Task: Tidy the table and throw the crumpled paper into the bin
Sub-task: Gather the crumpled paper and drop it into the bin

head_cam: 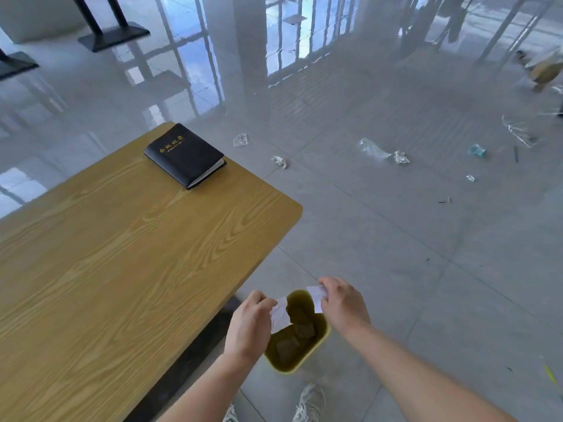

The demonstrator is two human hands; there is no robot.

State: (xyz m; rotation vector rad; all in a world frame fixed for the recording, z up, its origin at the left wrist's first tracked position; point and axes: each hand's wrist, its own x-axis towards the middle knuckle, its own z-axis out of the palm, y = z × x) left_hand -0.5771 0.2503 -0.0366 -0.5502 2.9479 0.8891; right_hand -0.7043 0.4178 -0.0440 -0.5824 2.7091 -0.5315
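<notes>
The glossy grey tiled floor (426, 239) takes up most of the view, mirroring window bars and strewn with crumpled scraps (279, 162) and clear wrappers well apart from the person. The bench (122, 254) is a round-cornered slab of pale, strongly grained wood, with a black leather-look notebook (184, 155) lettered in gilt near its far corner. Near the bench's end stands the bin (307, 356), a small yellow-green plastic tub with a rounded rim and dark lumps in its shaded bottom. Over its mouth the left hand (248, 324) pinches the left paper piece (279, 316) in curled fingers (263, 301), and the right hand (344, 303) likewise grips the right paper piece (316, 296), the two apart. Such thin, flat, white paper would probably flutter sideways, so it seems wise to lower both hands nearer the rim, centre them, then let go.
</notes>
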